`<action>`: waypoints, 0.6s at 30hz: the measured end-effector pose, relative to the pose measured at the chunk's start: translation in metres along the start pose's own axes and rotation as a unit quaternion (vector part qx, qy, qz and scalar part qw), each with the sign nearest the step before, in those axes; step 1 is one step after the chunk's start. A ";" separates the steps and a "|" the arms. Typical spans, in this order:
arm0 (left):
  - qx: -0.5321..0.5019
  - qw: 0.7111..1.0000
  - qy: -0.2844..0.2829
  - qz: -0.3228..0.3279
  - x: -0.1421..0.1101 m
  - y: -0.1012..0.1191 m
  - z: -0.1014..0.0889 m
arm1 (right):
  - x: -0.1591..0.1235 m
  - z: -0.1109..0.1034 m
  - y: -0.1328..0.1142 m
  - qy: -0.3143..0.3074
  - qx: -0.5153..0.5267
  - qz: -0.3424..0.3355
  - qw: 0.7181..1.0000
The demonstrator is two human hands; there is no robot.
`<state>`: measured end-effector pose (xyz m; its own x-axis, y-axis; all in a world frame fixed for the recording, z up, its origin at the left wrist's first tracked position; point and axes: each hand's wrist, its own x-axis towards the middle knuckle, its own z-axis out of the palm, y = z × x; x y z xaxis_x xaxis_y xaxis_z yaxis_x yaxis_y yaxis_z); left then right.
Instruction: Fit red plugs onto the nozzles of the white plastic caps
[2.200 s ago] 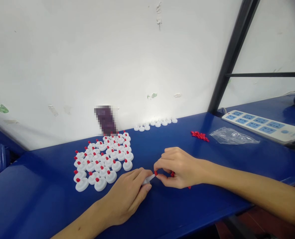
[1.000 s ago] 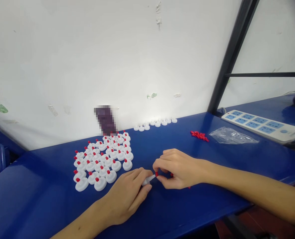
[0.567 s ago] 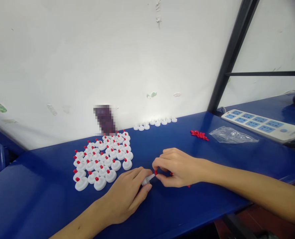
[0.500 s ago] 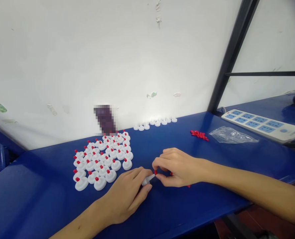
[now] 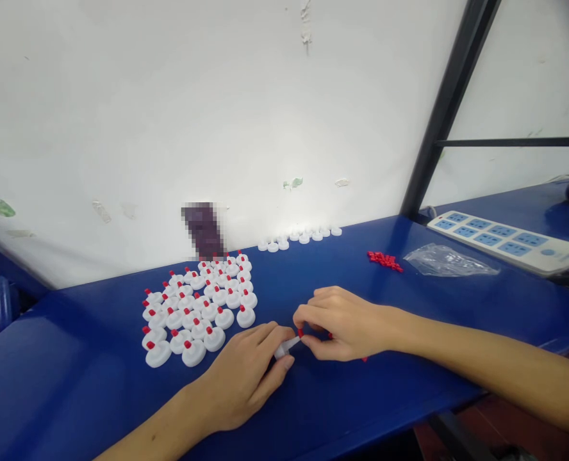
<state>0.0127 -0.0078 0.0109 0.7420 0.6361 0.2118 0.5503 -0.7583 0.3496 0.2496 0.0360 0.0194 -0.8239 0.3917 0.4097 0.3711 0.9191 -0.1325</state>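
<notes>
My left hand (image 5: 248,374) is closed around a white nozzle cap (image 5: 284,347), whose pointed tip faces right. Pinched between the thumb and fingers of my right hand (image 5: 339,324) is a small red tip cap (image 5: 300,333), right at the nozzle's end; whether it sits on the tip I cannot tell. Beyond my left hand stand many white nozzle caps with red tips (image 5: 193,352), grouped close together. A few loose red pieces (image 5: 364,359) show partly from under my right hand.
White nozzle caps without red tips (image 5: 304,238) line the wall. A pile of red tip caps (image 5: 384,260) lies beside a clear plastic bag (image 5: 448,261). Farther right is a power strip (image 5: 505,240) near a black metal post (image 5: 421,166). A pixelated dark object (image 5: 205,230) leans at the wall.
Both hands hold nearly the same pose, with the red tip cap still at the nozzle's end. The view has shifted very slightly.
</notes>
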 end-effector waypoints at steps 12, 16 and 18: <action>-0.009 1.000 -0.008 -0.007 0.000 -0.001 0.000 | 0.001 0.000 0.001 0.004 0.000 0.000 1.000; -0.016 1.000 -0.016 -0.012 0.001 0.000 -0.001 | 0.001 0.002 0.002 0.037 0.000 -0.011 0.999; -0.022 0.999 -0.016 -0.017 0.001 0.000 -0.001 | 0.001 0.003 0.002 0.050 -0.001 -0.013 0.999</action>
<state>0.0132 -0.0066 0.0123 0.7354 0.6562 0.1690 0.5592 -0.7286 0.3955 0.2481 0.0384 0.0168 -0.7868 0.3612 0.5005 0.3504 0.9289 -0.1196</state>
